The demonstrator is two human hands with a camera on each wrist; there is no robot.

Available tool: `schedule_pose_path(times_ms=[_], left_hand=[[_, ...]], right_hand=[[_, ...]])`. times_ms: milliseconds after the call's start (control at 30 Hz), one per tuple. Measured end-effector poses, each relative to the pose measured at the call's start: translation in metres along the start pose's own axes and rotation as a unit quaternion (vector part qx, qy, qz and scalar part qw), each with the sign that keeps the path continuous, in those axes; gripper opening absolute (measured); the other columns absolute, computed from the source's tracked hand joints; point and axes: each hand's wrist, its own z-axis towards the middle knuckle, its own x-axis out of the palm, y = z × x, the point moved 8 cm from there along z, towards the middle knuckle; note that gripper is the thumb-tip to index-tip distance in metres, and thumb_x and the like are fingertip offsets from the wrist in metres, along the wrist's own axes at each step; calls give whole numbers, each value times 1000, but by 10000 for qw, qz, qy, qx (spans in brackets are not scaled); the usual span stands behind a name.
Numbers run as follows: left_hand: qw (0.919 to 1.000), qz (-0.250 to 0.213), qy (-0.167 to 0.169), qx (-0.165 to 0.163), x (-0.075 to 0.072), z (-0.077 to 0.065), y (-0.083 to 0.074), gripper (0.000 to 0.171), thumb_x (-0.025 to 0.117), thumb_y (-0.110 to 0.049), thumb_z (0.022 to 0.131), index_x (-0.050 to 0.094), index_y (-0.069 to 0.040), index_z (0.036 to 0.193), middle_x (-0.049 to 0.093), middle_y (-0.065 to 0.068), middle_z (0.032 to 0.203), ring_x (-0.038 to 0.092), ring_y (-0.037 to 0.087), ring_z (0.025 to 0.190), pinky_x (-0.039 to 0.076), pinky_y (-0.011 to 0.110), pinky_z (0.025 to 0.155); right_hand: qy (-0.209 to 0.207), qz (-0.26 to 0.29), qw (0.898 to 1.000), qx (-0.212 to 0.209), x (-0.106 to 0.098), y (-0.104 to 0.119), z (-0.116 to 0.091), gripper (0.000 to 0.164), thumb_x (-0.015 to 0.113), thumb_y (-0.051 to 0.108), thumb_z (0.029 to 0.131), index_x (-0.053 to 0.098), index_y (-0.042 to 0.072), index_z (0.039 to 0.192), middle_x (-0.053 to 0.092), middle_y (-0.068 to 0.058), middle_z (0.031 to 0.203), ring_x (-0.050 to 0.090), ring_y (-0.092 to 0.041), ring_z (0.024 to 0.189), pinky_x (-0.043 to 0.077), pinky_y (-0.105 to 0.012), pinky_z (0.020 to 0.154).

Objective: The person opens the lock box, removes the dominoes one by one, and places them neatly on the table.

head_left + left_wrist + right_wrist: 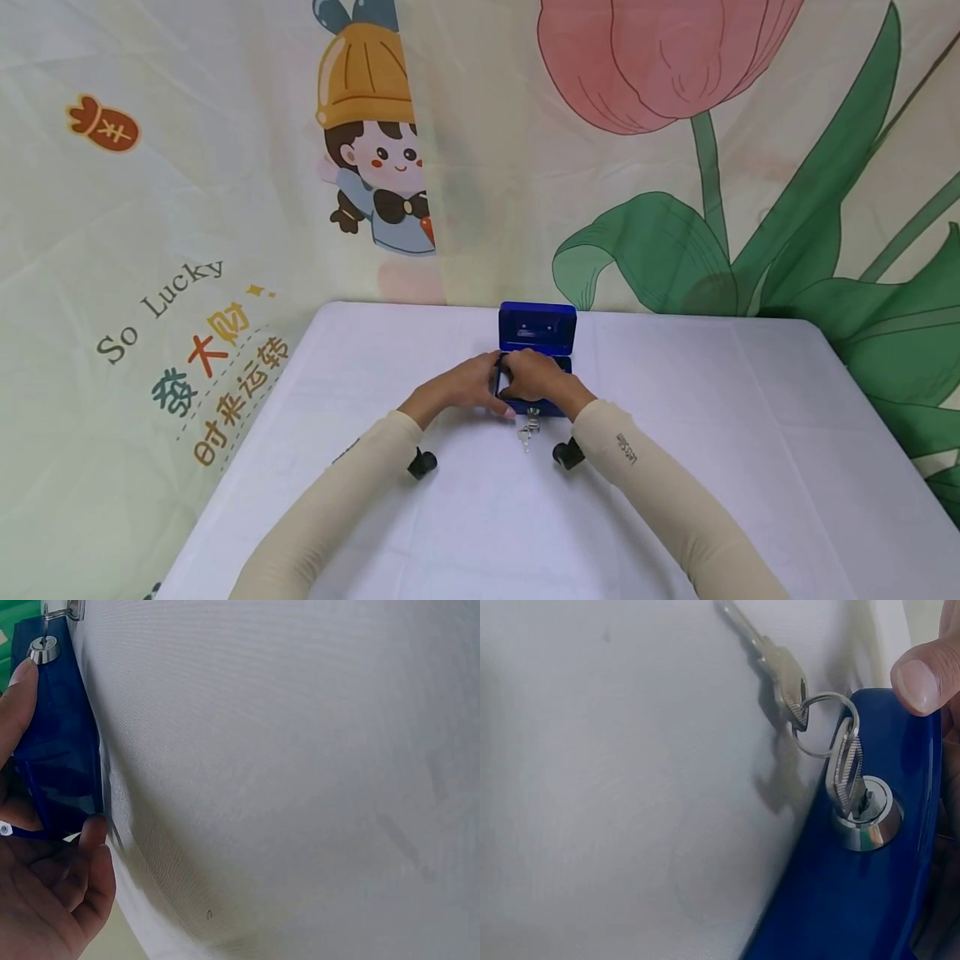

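Note:
A small blue metal cash box (551, 408) stands on the table with its lid (537, 327) raised. My left hand (475, 381) grips the box's left end, its thumb (16, 705) on the front wall and other fingers curled by the lower corner. My right hand (531, 375) reaches down into the box toward its left side; the fingertips are hidden. Something white (505, 381) shows beside them, too small to make out. A key (845, 769) sits in the round lock (868, 817); a second key (784, 679) hangs from the ring onto the cloth.
A white cloth (465, 517) covers the table, whose back edge lies just behind the box. Beyond hangs a printed curtain (480, 167) with a tulip and a cartoon figure. Black wrist cameras (422, 464) stick out below both forearms.

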Motion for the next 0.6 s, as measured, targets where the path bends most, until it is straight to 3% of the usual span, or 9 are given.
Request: schedule_pose_path(times_ms=[600], left_hand=[[9999, -51, -55, 102, 0, -1, -2, 112, 90, -45, 72, 28, -3, 156, 44, 16, 155, 43, 29, 143, 34, 44, 119]], right_hand=[[-26, 18, 10000, -31, -2, 2, -3, 38, 79, 30, 88, 69, 9, 118, 68, -1, 91, 62, -19, 84, 56, -35, 85]])
